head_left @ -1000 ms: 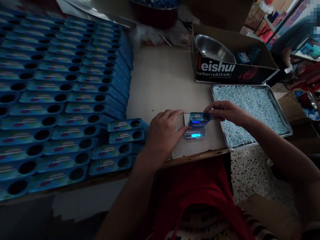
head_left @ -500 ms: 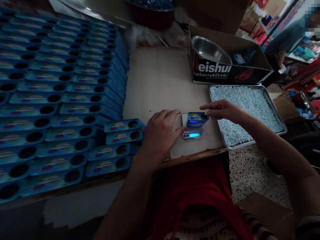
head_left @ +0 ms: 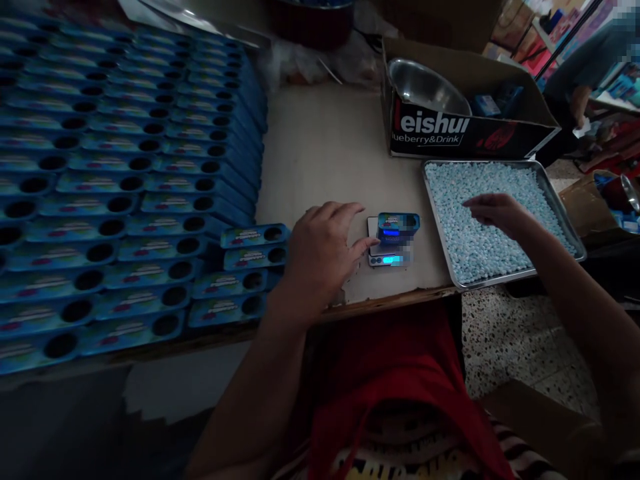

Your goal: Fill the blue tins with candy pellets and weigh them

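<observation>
A small blue box (head_left: 397, 225) with a dark round opening stands on a digital scale (head_left: 383, 259), whose display glows blue. Just left of the scale, my left hand (head_left: 325, 250) is open, thumb and fingers apart, with the thumb tip close to the box. My right hand (head_left: 497, 210) is over a metal tray (head_left: 440, 227) filled with small pale blue and white pieces (head_left: 500, 253). Its fingers are drawn together and point left; whether anything is between them is too small to see.
Rows of similar blue boxes (head_left: 120, 203) cover the left side of the table. Behind the tray, a black carton (head_left: 430, 133) holds a metal bowl (head_left: 425, 87). A red tub (head_left: 313, 27) stands at the back. A person's hand (head_left: 580, 107) shows at upper right.
My right hand has moved away from the box, rightward over the tray, and its fingers have drawn together. My left hand remains beside the scale. The view has shifted slightly.
</observation>
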The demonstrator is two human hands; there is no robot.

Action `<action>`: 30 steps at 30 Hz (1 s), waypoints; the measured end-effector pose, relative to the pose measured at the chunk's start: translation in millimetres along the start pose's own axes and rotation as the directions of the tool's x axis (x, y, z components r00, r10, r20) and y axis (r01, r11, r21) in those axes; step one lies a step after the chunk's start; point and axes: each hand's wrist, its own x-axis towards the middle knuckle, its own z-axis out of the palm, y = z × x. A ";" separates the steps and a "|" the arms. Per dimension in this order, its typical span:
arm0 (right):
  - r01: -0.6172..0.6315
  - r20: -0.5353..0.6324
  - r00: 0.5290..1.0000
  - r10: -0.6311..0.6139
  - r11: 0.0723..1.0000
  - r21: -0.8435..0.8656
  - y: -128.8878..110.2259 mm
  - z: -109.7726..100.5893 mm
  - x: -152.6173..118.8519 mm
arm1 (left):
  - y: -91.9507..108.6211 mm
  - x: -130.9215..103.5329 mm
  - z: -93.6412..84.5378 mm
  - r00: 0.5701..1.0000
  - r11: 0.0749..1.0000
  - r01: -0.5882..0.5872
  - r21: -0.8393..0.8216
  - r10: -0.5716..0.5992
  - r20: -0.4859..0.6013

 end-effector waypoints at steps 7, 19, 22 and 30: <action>0.036 0.075 0.997 0.010 0.807 -0.590 35.3 -31.4 -22.3 | 24.3 5.1 -4.8 0.999 0.998 -0.042 0.045 0.041 0.021; 0.246 0.073 0.956 -0.285 0.638 -0.730 55.7 -13.6 -25.0 | 51.0 7.1 -5.1 0.998 0.990 -0.061 0.128 0.060 0.014; 0.265 0.101 0.951 -0.293 0.599 -0.756 58.2 -2.4 -27.2 | 52.5 15.0 -0.1 0.997 0.988 -0.072 0.138 0.068 0.035; 0.321 0.021 0.900 -0.436 0.629 -0.708 75.4 24.3 -24.0 | 53.9 69.4 22.8 0.892 0.970 -0.230 0.077 0.179 0.416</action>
